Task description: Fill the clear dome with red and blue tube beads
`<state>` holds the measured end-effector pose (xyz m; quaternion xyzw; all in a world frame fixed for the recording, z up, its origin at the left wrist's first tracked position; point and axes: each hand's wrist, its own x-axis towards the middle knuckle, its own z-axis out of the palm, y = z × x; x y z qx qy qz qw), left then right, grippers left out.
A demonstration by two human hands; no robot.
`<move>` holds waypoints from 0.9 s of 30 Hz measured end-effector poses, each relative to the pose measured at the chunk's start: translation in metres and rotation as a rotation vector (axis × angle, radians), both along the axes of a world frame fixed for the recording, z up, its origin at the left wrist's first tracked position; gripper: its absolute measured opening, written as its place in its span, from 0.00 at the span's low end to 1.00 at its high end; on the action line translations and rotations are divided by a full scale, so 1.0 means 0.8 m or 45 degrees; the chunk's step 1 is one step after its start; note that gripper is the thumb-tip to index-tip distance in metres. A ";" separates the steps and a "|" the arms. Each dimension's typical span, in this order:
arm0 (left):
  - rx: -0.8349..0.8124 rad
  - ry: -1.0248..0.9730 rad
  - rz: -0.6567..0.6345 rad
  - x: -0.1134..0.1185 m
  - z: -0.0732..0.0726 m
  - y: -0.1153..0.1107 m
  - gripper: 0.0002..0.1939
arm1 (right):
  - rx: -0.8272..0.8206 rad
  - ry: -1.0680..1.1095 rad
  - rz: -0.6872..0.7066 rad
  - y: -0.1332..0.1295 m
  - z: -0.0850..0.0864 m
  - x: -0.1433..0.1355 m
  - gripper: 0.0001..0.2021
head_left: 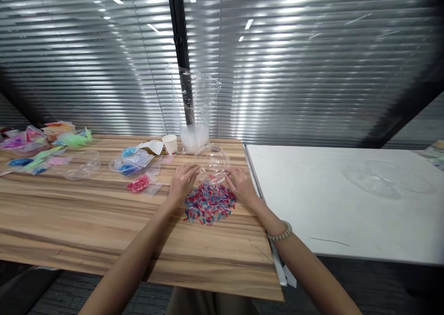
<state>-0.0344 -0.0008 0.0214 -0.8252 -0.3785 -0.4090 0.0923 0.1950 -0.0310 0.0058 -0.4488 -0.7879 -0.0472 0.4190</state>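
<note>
A clear plastic bowl [213, 160] is tipped up just behind a heap of short red and blue tube pieces [210, 204] on the wooden table. My left hand [184, 180] has its fingertips on the bowl's left rim. On the opposite side, my right hand [240, 183] grips the rim with bent fingers. The lower edge of the bowl meets the back of the heap; a few pieces show through the plastic there. Whether more lie inside I cannot tell.
Behind the bowl stands a clear bag with white contents [194, 137], beside a paper cup [170, 145]. Leftward lie a small bag of red pieces [139, 183], a clear tub with blue packets [133, 162] and several colourful bags [27, 140]. A white table [333, 204] adjoins on the right.
</note>
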 end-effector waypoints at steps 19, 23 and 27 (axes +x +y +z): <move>-0.494 0.189 0.039 -0.009 -0.036 0.022 0.06 | 0.003 0.103 -0.218 0.002 -0.005 0.001 0.11; -0.491 0.192 0.028 -0.008 -0.036 0.021 0.06 | 0.004 0.106 -0.212 0.002 -0.004 0.001 0.11; -0.497 0.201 0.036 -0.006 -0.034 0.018 0.06 | -0.010 0.106 -0.202 0.001 -0.004 0.001 0.11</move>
